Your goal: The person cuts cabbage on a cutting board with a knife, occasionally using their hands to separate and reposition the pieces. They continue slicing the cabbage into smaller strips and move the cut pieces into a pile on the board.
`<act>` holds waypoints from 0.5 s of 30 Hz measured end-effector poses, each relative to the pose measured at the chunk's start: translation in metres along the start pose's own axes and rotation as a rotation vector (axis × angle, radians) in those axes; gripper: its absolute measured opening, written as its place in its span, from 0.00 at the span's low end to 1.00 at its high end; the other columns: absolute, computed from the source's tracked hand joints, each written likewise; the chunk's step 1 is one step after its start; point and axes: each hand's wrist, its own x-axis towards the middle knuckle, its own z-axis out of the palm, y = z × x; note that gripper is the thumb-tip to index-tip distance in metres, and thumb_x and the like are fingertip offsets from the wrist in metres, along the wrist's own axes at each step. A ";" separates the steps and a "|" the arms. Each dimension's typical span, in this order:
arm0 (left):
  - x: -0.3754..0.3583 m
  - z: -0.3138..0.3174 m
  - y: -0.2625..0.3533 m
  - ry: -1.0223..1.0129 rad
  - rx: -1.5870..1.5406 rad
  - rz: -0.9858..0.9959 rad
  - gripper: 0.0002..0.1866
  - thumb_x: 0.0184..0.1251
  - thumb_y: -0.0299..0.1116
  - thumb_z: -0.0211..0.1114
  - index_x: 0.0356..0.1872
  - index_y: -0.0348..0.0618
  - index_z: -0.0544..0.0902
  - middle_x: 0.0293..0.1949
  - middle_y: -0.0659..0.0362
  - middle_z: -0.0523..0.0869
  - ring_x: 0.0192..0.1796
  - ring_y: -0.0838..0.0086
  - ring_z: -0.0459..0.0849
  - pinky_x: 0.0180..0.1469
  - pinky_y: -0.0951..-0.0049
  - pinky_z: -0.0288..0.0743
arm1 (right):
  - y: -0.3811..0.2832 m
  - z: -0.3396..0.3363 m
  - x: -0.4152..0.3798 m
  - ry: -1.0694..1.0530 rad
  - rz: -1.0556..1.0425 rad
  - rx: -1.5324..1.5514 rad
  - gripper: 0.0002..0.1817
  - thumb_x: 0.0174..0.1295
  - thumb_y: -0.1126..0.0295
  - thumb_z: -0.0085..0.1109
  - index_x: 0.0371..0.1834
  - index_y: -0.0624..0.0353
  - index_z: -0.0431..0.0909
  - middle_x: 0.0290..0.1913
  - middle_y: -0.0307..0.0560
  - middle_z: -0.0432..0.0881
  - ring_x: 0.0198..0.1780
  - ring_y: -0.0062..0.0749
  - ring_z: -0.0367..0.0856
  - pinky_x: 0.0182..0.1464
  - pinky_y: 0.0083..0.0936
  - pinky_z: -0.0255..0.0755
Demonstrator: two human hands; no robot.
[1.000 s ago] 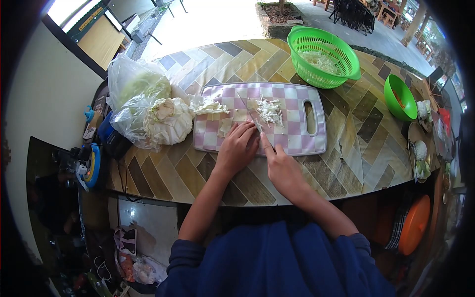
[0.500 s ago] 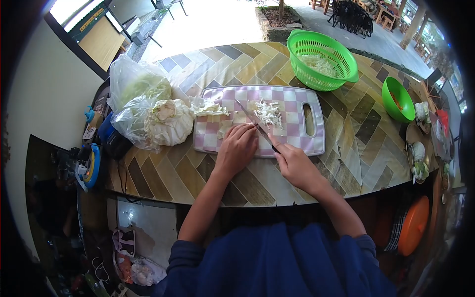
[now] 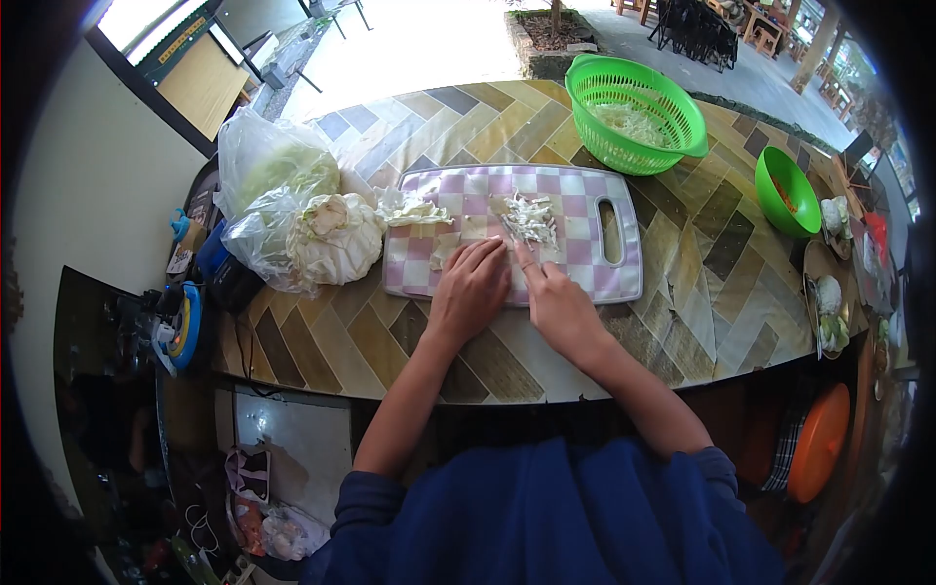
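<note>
On the pink-and-white checked cutting board, my left hand has its fingers bent and pressed together over a pale cabbage piece, which is mostly covered. Close beside it, my right hand grips a knife, its forefinger stretched along the top. Only a little of the blade shows, near the left fingertips. Shredded cabbage lies in a small heap just beyond the blade. Farther left, a loose cabbage leaf rests on the board's edge by a cut cabbage head.
A plastic bag with pale green contents sits behind the cabbage head. At the back right stands a green colander holding shreds. A green bowl with orange bits is at the right, near plates of vegetables.
My right hand has shifted left and slightly forward, closer to my left hand. The knife has turned, and much less of its blade shows. My left hand stays almost in place.
</note>
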 end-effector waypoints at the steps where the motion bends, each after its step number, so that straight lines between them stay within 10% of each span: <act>1: 0.000 0.001 0.001 -0.005 0.011 -0.004 0.18 0.64 0.32 0.64 0.53 0.36 0.80 0.55 0.52 0.83 0.62 0.61 0.78 0.69 0.60 0.66 | 0.005 0.000 0.004 0.036 -0.046 0.086 0.31 0.66 0.77 0.47 0.74 0.64 0.60 0.42 0.66 0.79 0.44 0.59 0.82 0.47 0.46 0.76; 15: -0.004 -0.003 0.003 -0.039 0.110 -0.031 0.16 0.69 0.36 0.61 0.54 0.40 0.82 0.57 0.57 0.84 0.65 0.67 0.77 0.74 0.50 0.53 | 0.000 -0.011 -0.033 0.005 -0.044 0.211 0.29 0.71 0.72 0.48 0.75 0.61 0.59 0.41 0.65 0.78 0.41 0.62 0.82 0.47 0.49 0.74</act>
